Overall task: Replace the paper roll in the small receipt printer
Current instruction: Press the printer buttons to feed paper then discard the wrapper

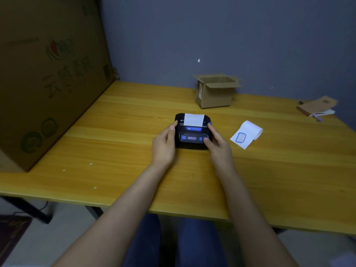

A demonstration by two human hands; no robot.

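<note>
Fingers [172, 130] of both hands flank the printer [192, 132].

Printer [193, 132] mid-desk [115, 151], flanked by left hand [163, 145] and right hand [216, 145], both touching its sides; near edge strip bare. Big cardboard sheet [50, 78] walls off left edge. Open box [215, 91] blocks far edge. Paper roll [248, 133] near printer's right; notebook [317, 106] at far right corner; desk between them open
</note>
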